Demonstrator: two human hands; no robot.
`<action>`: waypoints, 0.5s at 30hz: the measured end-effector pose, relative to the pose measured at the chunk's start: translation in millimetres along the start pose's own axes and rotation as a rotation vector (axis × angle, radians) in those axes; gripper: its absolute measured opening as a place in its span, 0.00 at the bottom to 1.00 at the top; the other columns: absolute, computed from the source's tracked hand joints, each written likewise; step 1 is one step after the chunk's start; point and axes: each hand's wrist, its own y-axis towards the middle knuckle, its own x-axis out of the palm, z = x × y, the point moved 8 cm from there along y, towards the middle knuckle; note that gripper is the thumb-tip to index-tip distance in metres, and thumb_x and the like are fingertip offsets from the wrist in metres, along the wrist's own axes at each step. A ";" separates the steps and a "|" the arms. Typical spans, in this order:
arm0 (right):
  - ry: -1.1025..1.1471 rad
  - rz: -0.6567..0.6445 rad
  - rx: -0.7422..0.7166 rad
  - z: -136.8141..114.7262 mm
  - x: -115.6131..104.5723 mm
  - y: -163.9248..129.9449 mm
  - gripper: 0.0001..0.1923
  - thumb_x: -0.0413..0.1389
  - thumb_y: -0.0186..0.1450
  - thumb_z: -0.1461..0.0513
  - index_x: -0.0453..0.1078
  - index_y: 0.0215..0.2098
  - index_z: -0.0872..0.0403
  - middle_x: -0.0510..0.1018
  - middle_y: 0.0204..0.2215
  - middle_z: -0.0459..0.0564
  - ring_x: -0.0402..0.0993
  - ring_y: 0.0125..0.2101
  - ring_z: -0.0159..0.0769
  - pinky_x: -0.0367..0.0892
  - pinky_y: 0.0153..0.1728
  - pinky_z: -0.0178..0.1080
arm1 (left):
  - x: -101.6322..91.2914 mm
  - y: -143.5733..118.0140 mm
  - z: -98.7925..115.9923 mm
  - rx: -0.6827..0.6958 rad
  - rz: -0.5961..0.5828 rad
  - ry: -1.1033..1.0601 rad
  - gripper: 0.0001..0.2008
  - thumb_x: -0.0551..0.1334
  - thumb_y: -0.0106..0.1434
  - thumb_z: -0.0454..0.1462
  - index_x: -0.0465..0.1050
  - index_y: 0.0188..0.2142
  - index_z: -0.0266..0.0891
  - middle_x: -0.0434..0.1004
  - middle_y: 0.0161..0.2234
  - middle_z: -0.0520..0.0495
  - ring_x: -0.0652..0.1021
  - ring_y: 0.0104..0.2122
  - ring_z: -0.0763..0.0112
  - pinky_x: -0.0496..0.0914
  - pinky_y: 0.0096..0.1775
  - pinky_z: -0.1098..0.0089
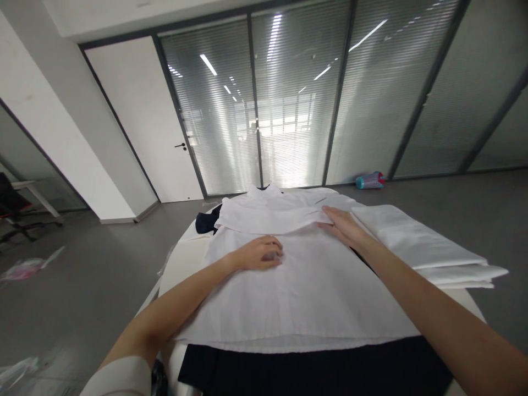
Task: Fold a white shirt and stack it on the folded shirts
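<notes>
A white shirt [284, 297] lies spread over the table, collar at the far end and hem towards me. One sleeve [272, 220] is laid across its upper part. At the right end of that sleeve, my right hand [340, 224] holds the fabric between thumb and fingers. My left hand [259, 253] hovers at or rests on the middle of the shirt, below the sleeve. Its fingers are loosely curled, with a gap to the thumb and nothing seen between them. Dark navy cloth [313, 368] shows under the hem.
Folded white cloth [429, 242] is stacked on the right of the white table [181, 264], overhanging its edge. Another dark cloth piece [206, 221] lies at the far left. Beyond are a glass partition, a door [140, 121] and a blue-purple bundle [370, 180] on the floor.
</notes>
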 end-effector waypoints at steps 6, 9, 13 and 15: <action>0.270 -0.245 -0.111 -59.4 44.0 -25.6 0.15 0.61 0.61 0.46 0.72 0.40 0.46 0.76 0.47 0.45 0.71 0.56 0.47 0.69 0.57 0.48 | 9.9 10.8 -6.7 0.119 -0.027 0.122 0.26 0.54 0.71 0.47 0.63 0.63 0.37 0.61 0.65 0.36 0.61 0.66 0.61 0.57 0.64 0.59; 0.263 -0.313 -0.121 -69.7 56.0 -37.3 0.18 0.58 0.61 0.43 0.73 0.42 0.43 0.76 0.49 0.46 0.67 0.59 0.50 0.67 0.57 0.52 | 7.4 11.9 -31.6 -0.002 -0.026 0.191 0.26 0.50 0.73 0.48 0.61 0.65 0.38 0.56 0.68 0.38 0.56 0.68 0.61 0.52 0.66 0.57; 0.288 -0.351 -0.159 -80.0 60.7 -47.4 0.20 0.57 0.61 0.41 0.72 0.45 0.39 0.77 0.49 0.45 0.65 0.61 0.52 0.65 0.58 0.56 | 10.9 10.4 -52.0 -0.257 -0.014 0.265 0.32 0.51 0.70 0.54 0.54 0.68 0.44 0.53 0.69 0.43 0.50 0.69 0.57 0.45 0.67 0.52; 0.295 -0.347 -0.183 -86.5 60.0 -49.0 0.20 0.55 0.62 0.40 0.72 0.45 0.38 0.77 0.49 0.44 0.65 0.60 0.51 0.65 0.57 0.57 | 14.4 9.4 -59.2 -0.368 -0.015 0.225 0.33 0.49 0.71 0.54 0.51 0.69 0.40 0.52 0.69 0.42 0.51 0.69 0.56 0.48 0.67 0.53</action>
